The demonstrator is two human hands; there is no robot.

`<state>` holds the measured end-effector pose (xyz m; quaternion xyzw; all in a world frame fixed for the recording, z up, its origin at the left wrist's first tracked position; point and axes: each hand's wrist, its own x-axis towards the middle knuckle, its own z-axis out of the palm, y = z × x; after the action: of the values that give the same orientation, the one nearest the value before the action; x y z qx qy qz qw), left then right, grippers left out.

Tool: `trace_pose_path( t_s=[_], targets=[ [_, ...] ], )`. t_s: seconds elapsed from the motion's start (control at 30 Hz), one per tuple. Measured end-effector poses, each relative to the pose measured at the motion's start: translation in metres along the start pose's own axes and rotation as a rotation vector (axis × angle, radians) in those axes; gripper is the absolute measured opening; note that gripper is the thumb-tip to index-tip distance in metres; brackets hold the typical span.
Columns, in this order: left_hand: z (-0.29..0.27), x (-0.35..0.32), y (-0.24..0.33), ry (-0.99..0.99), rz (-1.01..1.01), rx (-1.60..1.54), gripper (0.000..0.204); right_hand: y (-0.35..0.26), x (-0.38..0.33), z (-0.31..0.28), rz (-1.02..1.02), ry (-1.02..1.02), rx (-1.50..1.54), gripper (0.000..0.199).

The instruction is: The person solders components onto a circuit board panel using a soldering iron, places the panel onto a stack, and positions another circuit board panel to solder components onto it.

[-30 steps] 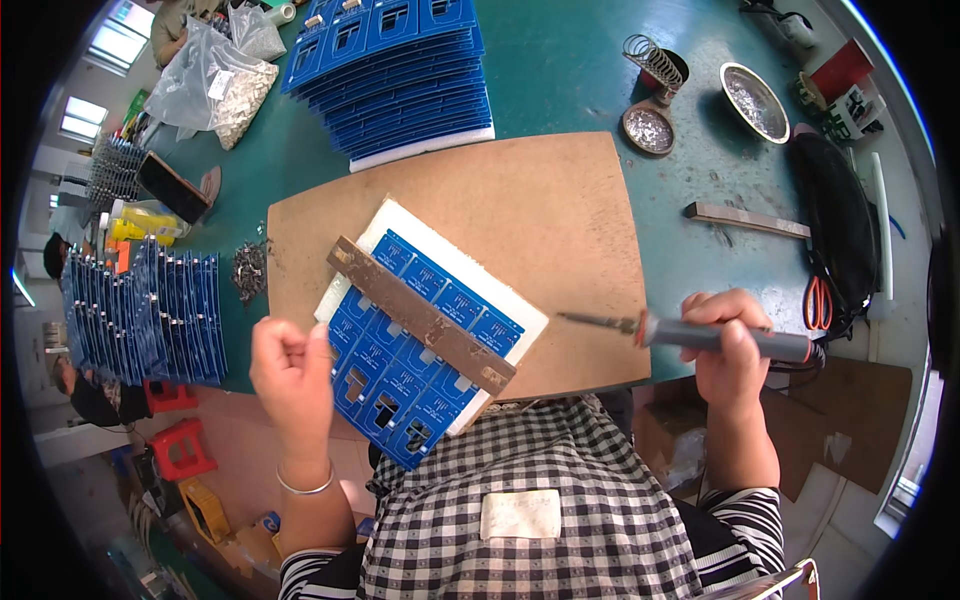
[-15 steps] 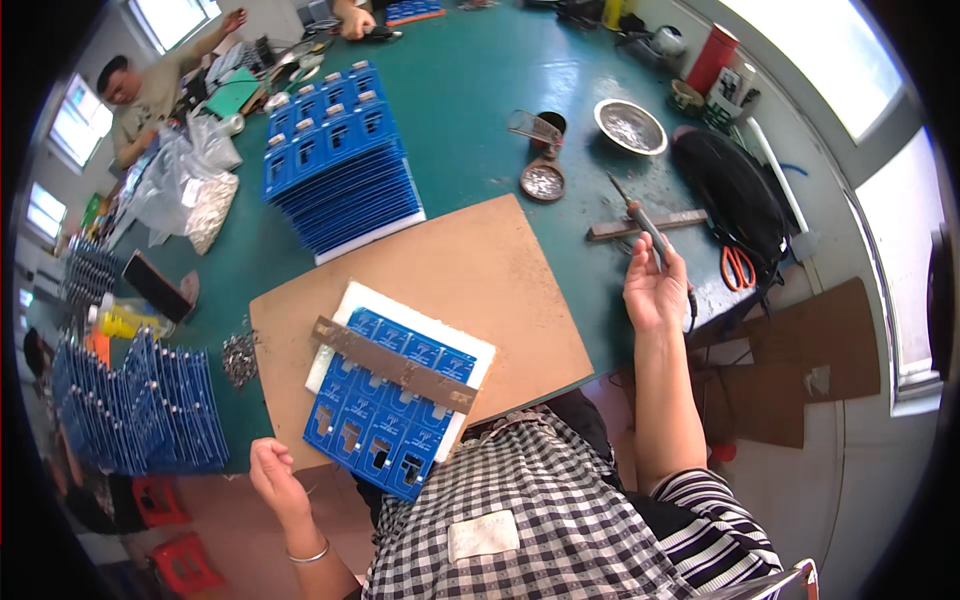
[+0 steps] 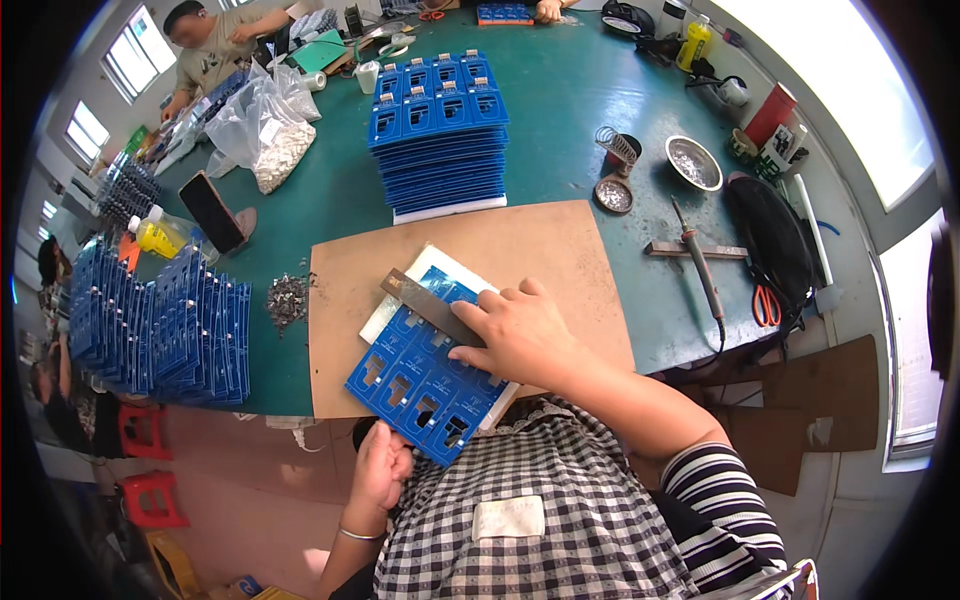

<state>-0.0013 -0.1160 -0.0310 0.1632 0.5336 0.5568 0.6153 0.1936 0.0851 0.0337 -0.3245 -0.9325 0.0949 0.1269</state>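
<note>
A blue circuit board panel (image 3: 395,365) with rows of cut-outs lies tilted on a white foam pad (image 3: 377,322). Across its upper part rests a flat metal bar (image 3: 415,300). My right hand (image 3: 525,340) reaches over the panel, thumb and fingers on either side of the bar's right end, gripping it; that end is hidden beneath the hand. At the panel's lower left edge is my left hand (image 3: 380,468), its fingers curled against the edge. The soldering iron (image 3: 702,265) lies on the table to the right, propped on a narrow bar (image 3: 695,250).
Beyond the brown board (image 3: 560,250) stands a tall stack of blue panels (image 3: 440,150). More upright panels (image 3: 165,325) fill the left side, near a phone (image 3: 212,212) and metal scraps (image 3: 288,300). An iron stand (image 3: 613,195), metal bowl (image 3: 694,163) and orange-handled scissors (image 3: 766,306) are right.
My right hand has put down the soldering iron and moved left onto the metal bar. My left hand has come in to the panel's lower edge. The whole view has shifted.
</note>
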Motion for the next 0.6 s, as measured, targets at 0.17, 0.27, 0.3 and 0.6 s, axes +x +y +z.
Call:
trace_pose_path(
  t_s=[0.17,0.27,0.3,0.6],
  targets=[
    [0.006,0.009,-0.003,-0.200,-0.083,-0.116,0.029,-0.012,0.017,0.008,-0.001,-0.167,-0.124,0.056],
    [0.013,0.010,-0.003,-0.170,-0.113,-0.119,0.023,-0.007,0.023,0.012,-0.001,-0.198,-0.069,0.055],
    [0.018,0.008,0.002,-0.192,-0.104,-0.128,0.018,-0.004,0.020,0.012,-0.003,-0.154,0.030,0.055],
    [0.010,0.000,0.016,-0.144,0.170,0.154,0.021,0.069,-0.055,-0.040,0.396,0.197,0.153,0.052]
  ],
)
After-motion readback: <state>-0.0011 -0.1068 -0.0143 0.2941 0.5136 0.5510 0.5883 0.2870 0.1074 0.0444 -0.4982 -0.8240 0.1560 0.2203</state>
